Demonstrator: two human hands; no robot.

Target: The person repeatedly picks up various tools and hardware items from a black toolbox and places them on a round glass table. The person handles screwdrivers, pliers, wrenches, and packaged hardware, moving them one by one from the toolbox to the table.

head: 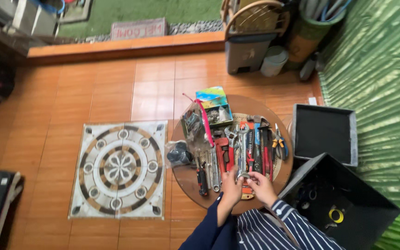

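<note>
A small round wooden table holds several hand tools laid side by side. My left hand and my right hand meet at the table's near edge, both gripping the lower end of a long silver wrench that points away from me. A red pipe wrench lies just left of it. Red and blue handled tools lie to its right, then pliers with yellow and blue grips. My sleeves are dark blue and striped.
A colourful open box and clear bags of small parts sit at the table's far side. A black bin and its lid stand right. A grey pedal bin is behind. A patterned tile marks the floor left.
</note>
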